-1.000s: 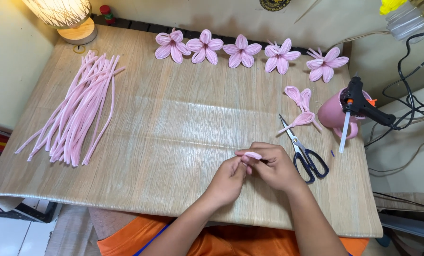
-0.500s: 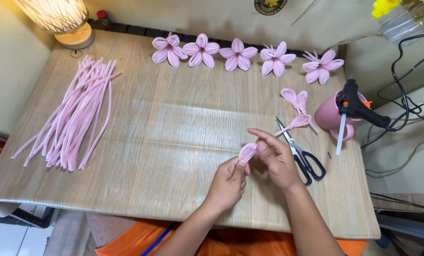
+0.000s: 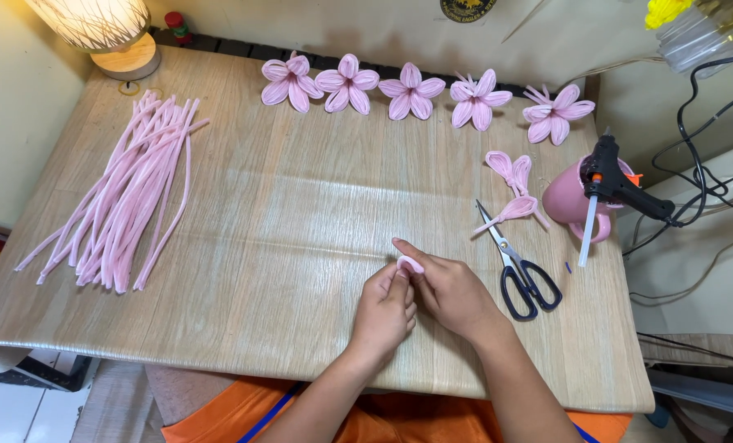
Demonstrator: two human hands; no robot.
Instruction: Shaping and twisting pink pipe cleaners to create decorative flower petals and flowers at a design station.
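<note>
At lower centre of the frame, my left hand [image 3: 385, 309] and right hand [image 3: 451, 289] pinch one small pink petal loop [image 3: 410, 264] together, with five finished flowers [image 3: 411, 90] along the top edge and many unused stems [image 3: 128, 197] at left.

2 bare forearms are seen rising from the bottom edge of the frame, ending in the left hand [image 3: 385, 310] and the right hand [image 3: 452, 291]. No sleeves are worn below the elbow, and the wrists are left uncovered; no watch, bracelet or ring can be made out. The fingernails are kept short and unpainted, as far as can be told. At the lower edge, an orange garment [image 3: 399, 422] is worn over the body, crossed by 1 thin blue stripe running diagonally near the left forearm, with a second blue trace at the right.
</note>
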